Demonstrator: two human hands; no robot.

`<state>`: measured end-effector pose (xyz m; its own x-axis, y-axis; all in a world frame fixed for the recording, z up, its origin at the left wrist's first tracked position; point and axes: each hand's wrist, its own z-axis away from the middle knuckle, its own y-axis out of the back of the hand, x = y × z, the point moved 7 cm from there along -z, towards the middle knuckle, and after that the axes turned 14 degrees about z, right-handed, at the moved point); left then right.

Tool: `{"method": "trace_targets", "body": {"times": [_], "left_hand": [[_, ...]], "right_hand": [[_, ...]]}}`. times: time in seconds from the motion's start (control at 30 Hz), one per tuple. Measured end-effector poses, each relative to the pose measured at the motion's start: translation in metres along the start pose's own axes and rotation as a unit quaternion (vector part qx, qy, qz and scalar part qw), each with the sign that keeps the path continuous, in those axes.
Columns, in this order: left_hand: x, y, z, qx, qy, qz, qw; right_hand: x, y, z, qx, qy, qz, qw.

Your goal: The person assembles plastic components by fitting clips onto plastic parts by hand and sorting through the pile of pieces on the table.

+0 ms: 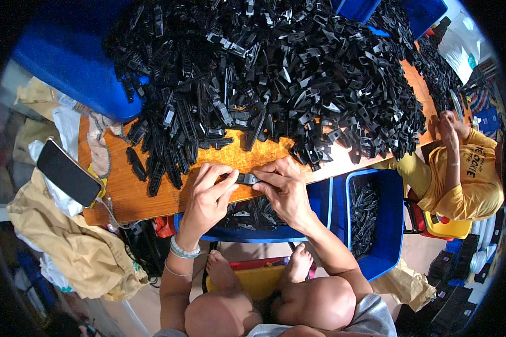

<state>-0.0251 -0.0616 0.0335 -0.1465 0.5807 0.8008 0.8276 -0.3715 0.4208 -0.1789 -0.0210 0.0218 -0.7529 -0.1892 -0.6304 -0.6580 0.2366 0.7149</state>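
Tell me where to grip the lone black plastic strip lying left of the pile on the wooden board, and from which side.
Grip the lone black strip across its narrow width near the middle, coming from above. It lies flat on the wooden board, long and slim, slightly apart from the black pile, so its long sides are probably free to pinch. The left hand is nearer; both it and the right hand hold a small black part.

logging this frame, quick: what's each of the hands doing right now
Left hand: closed on the left end of a small black plastic part.
Right hand: closed on the same part's right end.
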Motion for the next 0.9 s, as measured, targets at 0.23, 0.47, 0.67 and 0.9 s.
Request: {"method": "trace_targets", "body": {"times": [0.23, 0.47, 0.67, 0.9], "left_hand": [[-0.006, 0.009, -0.003, 0.054, 0.048, 0.02, 0.997], [-0.017, -0.031, -0.056, 0.056, 0.042, -0.17, 0.983], [0.004, -0.016, -0.037, 0.1, -0.023, -0.16, 0.982], [0.021, 0.001, 0.031, 0.124, -0.04, -0.302, 0.944]], "right_hand": [[-0.02, 0.007, 0.025, -0.009, 0.078, 0.009, 0.997], [0.025, 0.065, 0.013, 0.221, -0.06, 0.292, 0.929], [0.047, 0.054, 0.008, 0.215, -0.051, 0.274, 0.936], [0.038, 0.07, 0.008, 0.286, 0.001, 0.225, 0.931]]}}
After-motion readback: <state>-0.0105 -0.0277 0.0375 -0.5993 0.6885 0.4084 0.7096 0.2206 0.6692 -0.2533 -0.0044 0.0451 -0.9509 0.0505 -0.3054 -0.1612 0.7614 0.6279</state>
